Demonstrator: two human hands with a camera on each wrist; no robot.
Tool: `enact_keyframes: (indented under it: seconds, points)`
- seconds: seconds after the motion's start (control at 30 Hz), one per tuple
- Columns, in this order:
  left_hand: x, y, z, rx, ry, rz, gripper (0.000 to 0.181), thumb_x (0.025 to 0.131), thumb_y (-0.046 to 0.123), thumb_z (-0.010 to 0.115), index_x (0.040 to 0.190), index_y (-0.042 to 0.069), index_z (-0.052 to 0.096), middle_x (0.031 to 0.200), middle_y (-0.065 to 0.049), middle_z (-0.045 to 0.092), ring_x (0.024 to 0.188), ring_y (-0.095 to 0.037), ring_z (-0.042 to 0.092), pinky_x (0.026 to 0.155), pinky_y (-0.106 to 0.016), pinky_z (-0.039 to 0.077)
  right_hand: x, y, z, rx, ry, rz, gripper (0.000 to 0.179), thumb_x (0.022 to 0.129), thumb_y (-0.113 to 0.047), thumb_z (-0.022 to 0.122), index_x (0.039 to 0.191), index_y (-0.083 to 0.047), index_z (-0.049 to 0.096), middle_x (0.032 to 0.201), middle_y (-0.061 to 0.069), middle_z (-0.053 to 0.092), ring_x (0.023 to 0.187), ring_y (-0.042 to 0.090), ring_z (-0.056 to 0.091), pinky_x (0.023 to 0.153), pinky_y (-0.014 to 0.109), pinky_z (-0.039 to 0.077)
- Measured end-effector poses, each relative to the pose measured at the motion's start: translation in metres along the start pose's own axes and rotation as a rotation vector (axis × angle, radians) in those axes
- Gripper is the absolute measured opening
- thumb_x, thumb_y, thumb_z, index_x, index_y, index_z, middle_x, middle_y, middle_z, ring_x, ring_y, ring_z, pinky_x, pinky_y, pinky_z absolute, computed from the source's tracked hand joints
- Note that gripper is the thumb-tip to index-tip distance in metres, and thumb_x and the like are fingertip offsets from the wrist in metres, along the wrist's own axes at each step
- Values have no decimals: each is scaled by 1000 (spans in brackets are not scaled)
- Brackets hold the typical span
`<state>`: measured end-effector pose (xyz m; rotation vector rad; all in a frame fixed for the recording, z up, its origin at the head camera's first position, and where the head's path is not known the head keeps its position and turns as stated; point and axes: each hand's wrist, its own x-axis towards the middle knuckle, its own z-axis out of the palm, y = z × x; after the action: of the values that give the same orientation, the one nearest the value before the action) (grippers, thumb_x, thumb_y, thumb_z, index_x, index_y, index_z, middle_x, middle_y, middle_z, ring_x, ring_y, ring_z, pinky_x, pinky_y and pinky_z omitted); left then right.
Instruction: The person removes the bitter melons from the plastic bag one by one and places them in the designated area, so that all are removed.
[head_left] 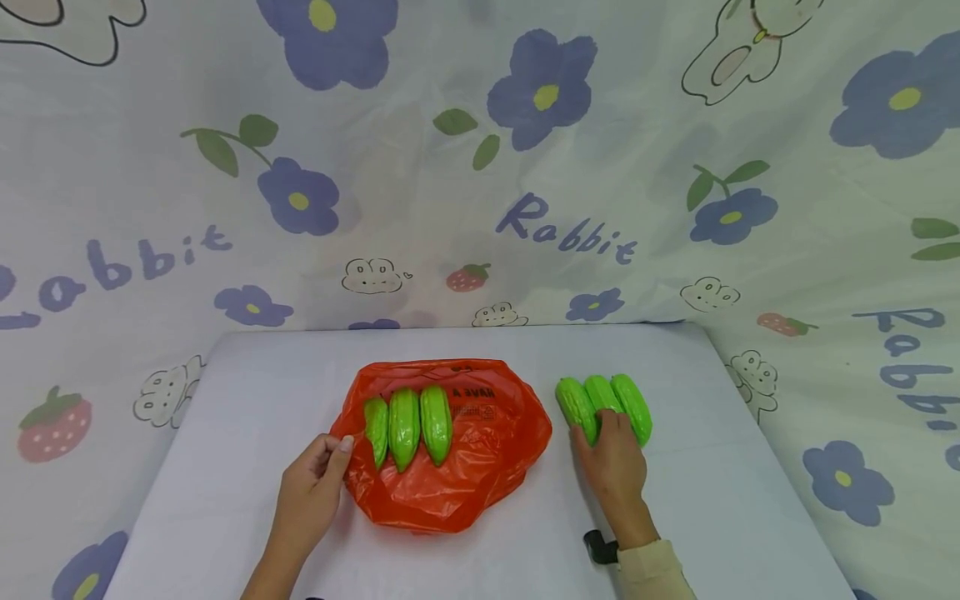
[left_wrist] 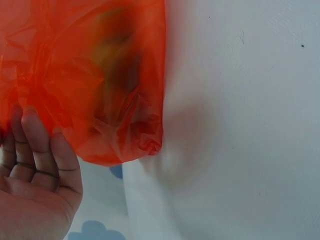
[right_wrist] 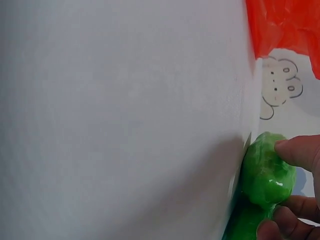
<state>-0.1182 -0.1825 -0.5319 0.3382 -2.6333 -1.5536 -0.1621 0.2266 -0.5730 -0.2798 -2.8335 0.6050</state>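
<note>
A red plastic bag [head_left: 487,467] lies spread with its mouth open on the table. Three shiny green bitter melons [head_left: 405,429] rest inside its left part, the leftmost partly covered by the bag's edge. My left hand [head_left: 313,483] pinches the bag's left rim between thumb and curled fingers; the left wrist view shows its fingers [left_wrist: 37,130] against the red film. Right of the bag, three more bitter melons [head_left: 633,408] lie side by side. My right hand [head_left: 615,462] grips the leftmost of these at its near end, thumb on one side of this melon [right_wrist: 270,170], fingers on the other.
The white table [head_left: 225,467] runs back to a hanging cloth [head_left: 420,217] printed with flowers, rabbits and strawberries. A black strap piece [head_left: 600,547] sits at the right wrist, beside a beige sleeve [head_left: 656,571].
</note>
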Motion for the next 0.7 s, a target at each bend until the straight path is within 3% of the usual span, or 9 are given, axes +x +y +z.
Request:
enact_keyframes:
  seconds: [0.2, 0.43, 0.7]
  points:
    - [0, 0, 0, -3, 0, 0, 37, 110, 43, 54, 98, 8, 60, 79, -6, 58, 75, -20, 54, 62, -25, 49, -1, -1, -3, -5, 4, 5, 51, 94, -33, 78, 124, 4, 61, 112, 23, 62, 87, 36, 66, 66, 52, 57]
    - [0, 2, 0, -2, -1, -3, 38, 109, 44, 54, 98, 8, 60, 79, -6, 58, 75, -20, 54, 62, -25, 49, -3, -10, -20, 41, 55, -38, 50, 92, -30, 81, 124, 4, 62, 106, 19, 62, 76, 31, 63, 59, 46, 54]
    - [-1, 4, 0, -9, -5, -20, 38, 109, 44, 54, 100, 8, 60, 81, -7, 59, 77, -21, 55, 63, -24, 50, -5, -30, -39, 140, 53, -96, 47, 94, -30, 79, 124, 3, 65, 110, 17, 69, 88, 30, 67, 69, 47, 58]
